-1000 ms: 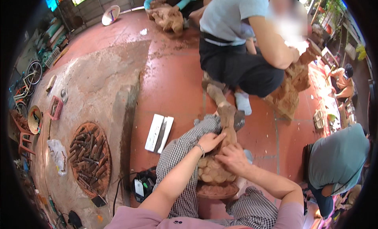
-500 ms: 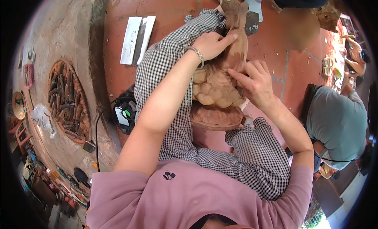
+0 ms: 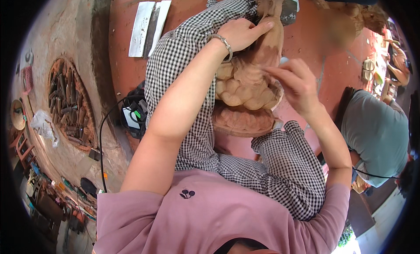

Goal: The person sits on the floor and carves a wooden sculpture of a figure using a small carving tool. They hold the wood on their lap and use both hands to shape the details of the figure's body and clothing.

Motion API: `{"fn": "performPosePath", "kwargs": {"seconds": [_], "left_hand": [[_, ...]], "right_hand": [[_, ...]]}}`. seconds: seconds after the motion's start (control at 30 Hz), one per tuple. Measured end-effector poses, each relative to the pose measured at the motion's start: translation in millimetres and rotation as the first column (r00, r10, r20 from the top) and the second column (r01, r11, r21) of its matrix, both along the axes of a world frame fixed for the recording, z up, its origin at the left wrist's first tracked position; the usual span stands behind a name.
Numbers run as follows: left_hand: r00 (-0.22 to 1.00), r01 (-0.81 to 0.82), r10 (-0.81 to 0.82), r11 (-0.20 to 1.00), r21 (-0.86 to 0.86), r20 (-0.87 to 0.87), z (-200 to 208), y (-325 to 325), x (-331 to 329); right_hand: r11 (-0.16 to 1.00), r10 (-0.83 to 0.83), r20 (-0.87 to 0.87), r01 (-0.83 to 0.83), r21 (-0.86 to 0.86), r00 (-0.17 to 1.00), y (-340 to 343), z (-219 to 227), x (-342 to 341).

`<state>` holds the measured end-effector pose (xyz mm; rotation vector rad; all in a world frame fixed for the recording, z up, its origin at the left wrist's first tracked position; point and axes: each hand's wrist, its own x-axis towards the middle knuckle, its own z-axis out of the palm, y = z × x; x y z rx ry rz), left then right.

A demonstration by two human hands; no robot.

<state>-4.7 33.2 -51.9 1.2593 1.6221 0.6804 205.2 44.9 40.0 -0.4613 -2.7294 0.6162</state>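
A reddish-brown wood carving [image 3: 245,94] with rounded lobes, an oval base and a narrower upper section lies between my legs, its base toward me. My left hand [image 3: 238,34], with a bracelet at the wrist, grips the left side of the narrow section, thumb laid across the wood and the other fingers partly hidden. Just right of the carving's middle is my right hand [image 3: 299,81], its fingers drawn together and the tips close to the surface. Whether it pinches something small I cannot make out. Fine contact there is blurred.
White and dark flat strips [image 3: 148,29] lie on the red tiled floor at far left. A round tray of carving tools [image 3: 72,103] is farther left, near a clear plastic bag [image 3: 43,127]. A black cable [image 3: 103,144] runs beside a dark bag. A person in grey-green [image 3: 372,136] sits at right.
The whole scene has shifted upward in view. My right hand has lifted and moved slightly right of the carving, its fingers closing together. My left hand keeps its place on the wood.
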Motion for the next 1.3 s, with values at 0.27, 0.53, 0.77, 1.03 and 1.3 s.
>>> {"fn": "performPosePath", "kwargs": {"seconds": [0.27,0.53,0.77,1.03,1.3], "left_hand": [[0.999,-0.012,0.011,0.999,-0.03,-0.044,10.8,-3.5,0.0],[0.999,-0.053,0.053,0.998,-0.031,-0.006,-12.2,8.2,7.0],[0.994,-0.1,0.103,0.992,0.071,-0.037,-12.5,7.1,12.0],[0.995,-0.074,0.078,0.996,0.054,-0.062,-7.7,1.7,9.2],[0.998,-0.008,0.007,1.0,-0.012,-0.06,12.3,0.4,3.3]], "right_hand": [[0.994,0.09,0.141,-0.098,0.053,0.986,-12.2,-6.4,-4.9],[0.975,0.09,0.197,-0.127,0.182,0.976,-18.5,-7.1,-43.3],[0.98,0.07,0.2,-0.104,0.168,0.977,-21.3,-6.3,-22.0],[0.985,0.06,0.225,-0.094,0.145,0.973,-24.6,-2.4,-16.0],[0.982,0.085,0.193,-0.115,0.151,0.978,-14.7,-2.6,-31.8]]}}
